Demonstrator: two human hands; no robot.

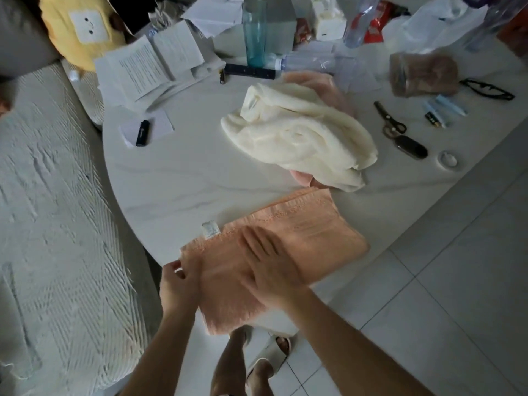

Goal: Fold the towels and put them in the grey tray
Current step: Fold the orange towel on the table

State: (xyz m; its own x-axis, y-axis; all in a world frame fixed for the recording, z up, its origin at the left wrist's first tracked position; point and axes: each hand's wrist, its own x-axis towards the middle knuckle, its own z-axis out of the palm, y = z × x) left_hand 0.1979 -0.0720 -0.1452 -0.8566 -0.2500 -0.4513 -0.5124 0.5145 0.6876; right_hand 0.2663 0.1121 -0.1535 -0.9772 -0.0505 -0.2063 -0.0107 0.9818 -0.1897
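Note:
A peach towel [311, 230] lies folded at the near edge of the white table [177, 172], its near end hanging over the edge. My left hand [175, 284] pinches the towel's left corner. My right hand [268, 267] lies flat on the towel's middle, fingers spread and blurred. A white label [210, 230] sticks out at the towel's far edge. A crumpled cream towel [300, 135] sits further back on a pink towel [323, 81] that peeks out from under it. No grey tray is in view.
Papers [143, 70], a black lighter [142, 133], a tall clear glass [254, 32], scissors [388, 121], black glasses [488, 90], a dark key fob [411, 147] and bottles crowd the table's far part. A textured sofa [51, 210] lies left. Tiled floor [443, 267] lies right.

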